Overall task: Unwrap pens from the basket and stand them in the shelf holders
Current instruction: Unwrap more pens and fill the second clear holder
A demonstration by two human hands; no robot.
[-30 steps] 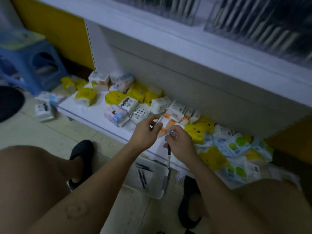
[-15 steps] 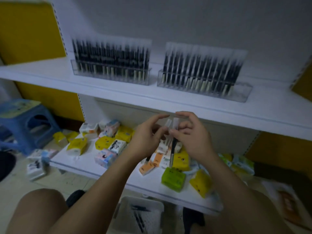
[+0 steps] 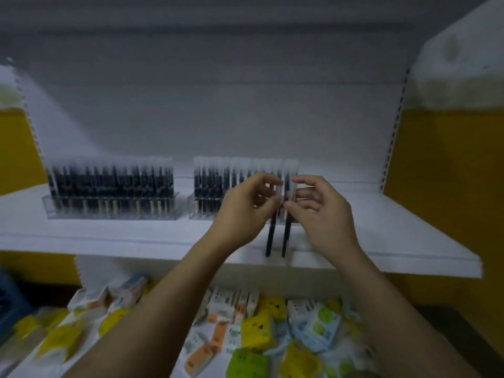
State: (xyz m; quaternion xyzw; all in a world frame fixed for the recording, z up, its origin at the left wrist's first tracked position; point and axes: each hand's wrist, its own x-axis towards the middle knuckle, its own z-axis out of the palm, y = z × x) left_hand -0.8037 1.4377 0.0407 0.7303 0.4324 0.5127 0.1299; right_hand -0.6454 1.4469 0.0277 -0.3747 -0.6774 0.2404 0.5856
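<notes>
Two black pens with pale caps hang upright side by side in front of the white upper shelf. My left hand pinches the left pen near its top. The right pen is pinched by my right hand just below the cap. Both hands are raised in front of the right clear holder, which is packed with standing pens. A second full holder stands further left on the same shelf. The basket is out of view.
Below, a lower shelf carries many small packs in yellow, green, white and orange. Yellow panels flank the shelf unit on both sides. A blue stool's edge shows at the far left.
The view has tilted up from the lower shelf to the upper one. Both hands rose with the pens and now hold them in front of the right holder.
</notes>
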